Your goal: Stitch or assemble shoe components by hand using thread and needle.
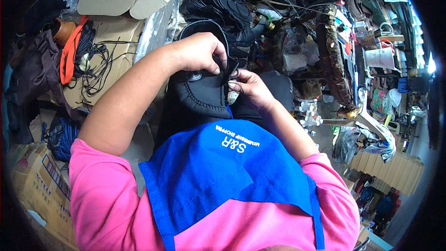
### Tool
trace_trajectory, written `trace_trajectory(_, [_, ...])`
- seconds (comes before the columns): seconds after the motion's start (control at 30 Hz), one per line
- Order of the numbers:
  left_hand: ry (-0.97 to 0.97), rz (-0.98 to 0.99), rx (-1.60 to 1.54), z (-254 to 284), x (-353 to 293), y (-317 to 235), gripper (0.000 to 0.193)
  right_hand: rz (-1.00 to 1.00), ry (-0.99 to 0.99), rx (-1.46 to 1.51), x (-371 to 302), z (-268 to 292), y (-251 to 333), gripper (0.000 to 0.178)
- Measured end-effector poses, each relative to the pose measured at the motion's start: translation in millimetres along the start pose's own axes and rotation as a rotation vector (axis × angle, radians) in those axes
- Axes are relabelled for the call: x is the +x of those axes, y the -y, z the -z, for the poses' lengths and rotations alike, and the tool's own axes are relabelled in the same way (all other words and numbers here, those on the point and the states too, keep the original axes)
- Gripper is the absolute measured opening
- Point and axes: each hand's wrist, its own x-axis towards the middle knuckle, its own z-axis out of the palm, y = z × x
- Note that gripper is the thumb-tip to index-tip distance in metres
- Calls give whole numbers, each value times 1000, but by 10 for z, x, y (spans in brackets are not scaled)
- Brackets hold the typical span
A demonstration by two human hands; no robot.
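Observation:
A black shoe (204, 94) with heavy stitching along its toe rests on my lap, its collar pointing away from me. My left hand (203, 53) reaches over the shoe's opening, thumb and fingers closed on the edge of the upper. On the shoe's right side, my right hand (251, 88) has thumb and forefinger pinched together on what looks like a thin black shoelace. The two hands are close together but apart. A blue apron (200, 167) covers my lap below the shoe. The fingertips of my left hand are partly hidden behind the upper.
At left, black cords (102, 65) and an orange strap (69, 53) lie on cardboard. A heap of black shoe parts (218, 9) lies ahead. To the right are a worn wooden post (338, 60), thread spools (310, 114) and a white cup (378, 59). A cardboard box (44, 186) stands lower left.

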Motion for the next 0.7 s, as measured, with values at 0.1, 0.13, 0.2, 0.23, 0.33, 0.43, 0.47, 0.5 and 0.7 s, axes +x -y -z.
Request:
trace_trajectory(0.1, [14, 1, -43, 0, -14, 19, 26, 34, -18, -84, -41, 52, 97, 13])
trace_trajectory(0.13, [-5, -13, -33, -5, -14, 24, 25, 24, -58, -176, -39, 56, 129, 13])
trace_trajectory(0.2, [-15, 2, -12, -19, -3, 27, 25, 9, -46, -182, -41, 31, 189, 9])
trace_trajectory(0.23, [-26, -11, 2, -23, 0, 23, 24, 32, -42, -210, -19, -8, 208, 8])
trace_trajectory(0.33, [-40, 37, 44, -22, -26, -32, 23, 115, -37, -280, 67, -176, 237, 5])
trace_trajectory(0.43, [-248, 67, 83, -66, -194, -127, 21, 172, -62, -397, 103, -259, 284, 6])
trace_trajectory(0.47, [-438, -34, 205, -135, -291, -161, 21, 223, -71, -517, 105, -263, 300, 6])
trace_trajectory(0.5, [-601, -157, 346, -207, -394, -190, 21, 263, -80, -610, 104, -259, 315, 15])
trace_trajectory(0.7, [-599, -26, 561, -510, -639, -142, 20, 626, -191, -735, 161, -310, 246, 62])
